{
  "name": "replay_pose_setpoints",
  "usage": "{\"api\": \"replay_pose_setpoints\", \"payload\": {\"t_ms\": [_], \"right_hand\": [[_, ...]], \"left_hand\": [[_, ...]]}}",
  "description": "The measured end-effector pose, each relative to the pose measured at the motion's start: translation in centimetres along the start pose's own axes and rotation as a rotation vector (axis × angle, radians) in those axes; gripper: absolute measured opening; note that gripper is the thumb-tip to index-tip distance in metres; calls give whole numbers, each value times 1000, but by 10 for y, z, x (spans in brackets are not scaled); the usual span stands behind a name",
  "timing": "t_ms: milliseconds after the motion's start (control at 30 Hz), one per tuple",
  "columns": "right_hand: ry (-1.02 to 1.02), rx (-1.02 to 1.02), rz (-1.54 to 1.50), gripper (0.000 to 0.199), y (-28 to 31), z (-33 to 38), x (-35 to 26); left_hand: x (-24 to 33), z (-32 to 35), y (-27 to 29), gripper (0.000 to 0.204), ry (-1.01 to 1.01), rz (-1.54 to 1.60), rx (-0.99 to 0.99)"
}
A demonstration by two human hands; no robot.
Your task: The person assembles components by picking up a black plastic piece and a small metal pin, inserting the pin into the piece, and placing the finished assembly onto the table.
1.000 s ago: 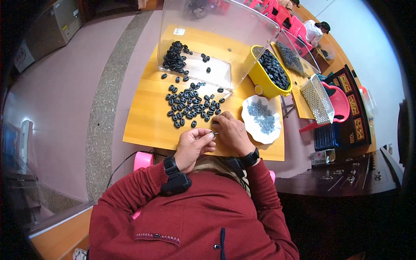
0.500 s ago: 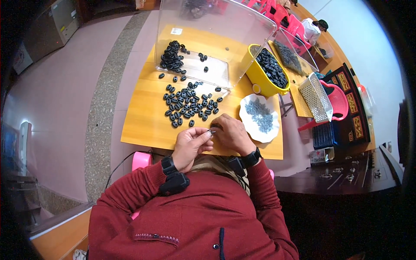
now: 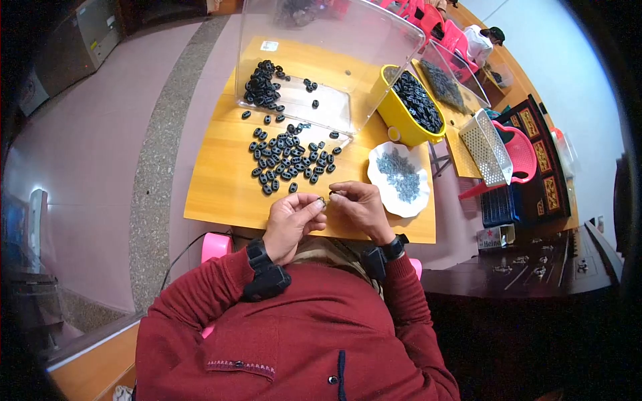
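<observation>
Free tabletop (image 3: 217,190) on left, obstructive dish (image 3: 406,210) on right

White perforated basket (image 3: 491,157) tilted, pink chair (image 3: 525,155) just to its right. Blue plastic crate (image 3: 498,210) below basket, pale carton (image 3: 493,238) further below it. Dark furniture (image 3: 542,137) with gold panels (image 3: 550,196) right of basket, past chair; white wall (image 3: 582,80) beyond. Deeper in room, past basket: person (image 3: 477,48) in white top (image 3: 475,43), black cap (image 3: 496,35), red-pink chairs (image 3: 455,41) alongside. Speckled floor strip (image 3: 157,140) well left of basket.
</observation>
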State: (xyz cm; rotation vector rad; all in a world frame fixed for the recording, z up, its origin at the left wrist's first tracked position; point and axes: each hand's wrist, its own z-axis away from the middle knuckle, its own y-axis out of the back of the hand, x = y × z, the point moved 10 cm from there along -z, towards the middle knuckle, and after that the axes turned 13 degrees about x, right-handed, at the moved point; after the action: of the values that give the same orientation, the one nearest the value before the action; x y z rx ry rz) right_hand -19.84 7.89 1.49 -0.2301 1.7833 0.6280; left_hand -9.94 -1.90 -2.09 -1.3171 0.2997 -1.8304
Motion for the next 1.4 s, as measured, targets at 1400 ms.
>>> {"api": "replay_pose_setpoints", "payload": {"t_ms": [1400], "right_hand": [[-436,87,-543,20,-8,29,18]], "left_hand": [[0,-1,2,18,-53,-39,36]]}}
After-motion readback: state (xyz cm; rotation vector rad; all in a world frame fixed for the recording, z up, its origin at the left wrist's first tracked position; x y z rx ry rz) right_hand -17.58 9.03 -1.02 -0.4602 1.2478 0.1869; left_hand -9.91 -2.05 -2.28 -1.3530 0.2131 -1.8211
